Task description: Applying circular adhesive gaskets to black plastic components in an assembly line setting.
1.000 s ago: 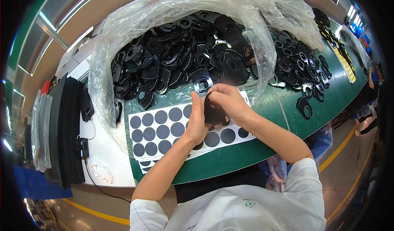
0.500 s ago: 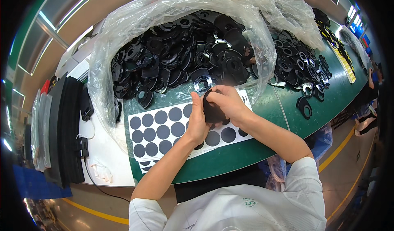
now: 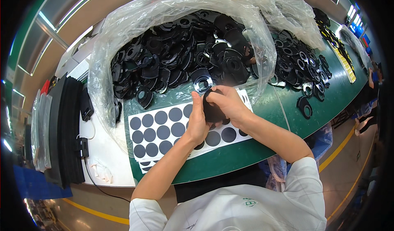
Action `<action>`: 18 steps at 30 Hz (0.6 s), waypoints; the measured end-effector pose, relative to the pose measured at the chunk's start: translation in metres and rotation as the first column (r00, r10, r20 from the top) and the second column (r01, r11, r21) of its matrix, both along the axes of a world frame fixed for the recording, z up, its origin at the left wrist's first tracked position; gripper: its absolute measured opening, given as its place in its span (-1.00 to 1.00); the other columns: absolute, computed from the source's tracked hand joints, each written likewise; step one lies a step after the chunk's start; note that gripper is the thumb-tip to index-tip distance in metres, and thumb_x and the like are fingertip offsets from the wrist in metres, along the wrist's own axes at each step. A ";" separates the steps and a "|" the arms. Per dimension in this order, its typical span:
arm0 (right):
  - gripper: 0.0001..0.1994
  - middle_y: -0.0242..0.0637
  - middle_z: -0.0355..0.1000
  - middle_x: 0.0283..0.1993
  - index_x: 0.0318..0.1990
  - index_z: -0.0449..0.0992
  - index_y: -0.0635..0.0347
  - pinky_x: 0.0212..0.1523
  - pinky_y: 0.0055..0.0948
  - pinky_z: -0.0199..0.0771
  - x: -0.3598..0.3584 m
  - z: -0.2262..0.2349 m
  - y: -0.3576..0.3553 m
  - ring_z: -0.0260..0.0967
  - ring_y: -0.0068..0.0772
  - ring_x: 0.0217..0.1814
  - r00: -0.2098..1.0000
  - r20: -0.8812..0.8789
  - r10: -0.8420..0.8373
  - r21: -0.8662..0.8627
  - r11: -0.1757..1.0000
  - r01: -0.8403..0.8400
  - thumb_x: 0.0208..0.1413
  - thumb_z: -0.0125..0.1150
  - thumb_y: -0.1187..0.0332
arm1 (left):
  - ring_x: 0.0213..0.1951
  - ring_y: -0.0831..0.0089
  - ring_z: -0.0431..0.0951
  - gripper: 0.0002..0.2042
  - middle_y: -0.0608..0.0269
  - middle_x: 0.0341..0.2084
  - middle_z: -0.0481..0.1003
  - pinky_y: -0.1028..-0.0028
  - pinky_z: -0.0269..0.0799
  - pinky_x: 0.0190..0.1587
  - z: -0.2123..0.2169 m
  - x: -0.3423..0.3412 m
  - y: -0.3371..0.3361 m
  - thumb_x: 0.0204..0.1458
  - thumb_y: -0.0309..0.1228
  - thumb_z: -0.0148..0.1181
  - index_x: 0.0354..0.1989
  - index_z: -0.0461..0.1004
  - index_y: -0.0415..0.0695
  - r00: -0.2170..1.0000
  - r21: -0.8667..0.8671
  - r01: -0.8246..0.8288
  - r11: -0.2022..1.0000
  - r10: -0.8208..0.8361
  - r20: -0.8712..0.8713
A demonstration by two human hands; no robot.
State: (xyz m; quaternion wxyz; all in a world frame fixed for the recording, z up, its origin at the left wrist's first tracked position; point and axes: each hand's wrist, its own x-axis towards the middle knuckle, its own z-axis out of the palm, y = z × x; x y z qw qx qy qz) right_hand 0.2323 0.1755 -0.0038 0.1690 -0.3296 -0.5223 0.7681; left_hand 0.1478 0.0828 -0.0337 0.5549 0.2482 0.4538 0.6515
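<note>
Holding black part [image 3: 213, 113] between facing fingers | left hand [image 3: 198, 122]: closed on its left side | right hand [image 3: 229, 104]: pinching its upper edge | dot sheet [image 3: 163, 131] under fingers | risk: part may twist loose if right thumb pushes off-centre

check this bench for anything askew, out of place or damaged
Two mild oddities: the white sheets of dark round dots are stacked unevenly, a lower one poking out at the near left corner; and a crumpled white scrap lies loose on the white tabletop. No damage shows.
</note>
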 end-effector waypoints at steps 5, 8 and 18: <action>-0.81 -0.30 0.35 -0.55 -0.38 0.40 0.27 -0.86 -0.49 0.19 0.002 0.004 0.000 0.32 -0.47 -0.67 1.000 0.015 0.023 -0.021 1.000 -0.022 -0.09 0.16 0.33 | -0.35 0.46 0.41 -0.25 0.26 -0.37 0.42 0.47 0.33 -0.41 -0.001 0.000 0.002 0.14 0.28 -0.63 -0.16 0.37 -0.12 1.000 -0.024 -0.007 1.000 0.007 0.012; -0.79 -0.29 0.34 -0.55 -0.36 0.40 0.28 -0.86 -0.49 0.21 0.002 0.005 -0.001 0.32 -0.46 -0.67 1.000 0.026 0.012 -0.010 1.000 -0.012 -0.11 0.17 0.34 | -0.35 0.46 0.42 -0.26 0.26 -0.36 0.43 0.46 0.33 -0.41 0.001 0.000 0.001 0.14 0.28 -0.62 -0.13 0.37 -0.12 1.000 -0.022 0.001 1.000 -0.001 0.010; -0.75 -0.31 0.35 -0.48 -0.31 0.39 0.31 -0.84 -0.47 0.28 0.003 0.004 0.002 0.35 -0.46 -0.60 0.998 0.058 0.022 0.014 1.000 -0.023 -0.18 0.21 0.42 | -0.29 0.44 0.42 -0.25 0.24 -0.27 0.41 0.46 0.33 -0.40 0.007 0.001 0.002 0.14 0.27 -0.61 -0.02 0.33 -0.13 1.000 -0.042 -0.008 0.999 0.009 0.023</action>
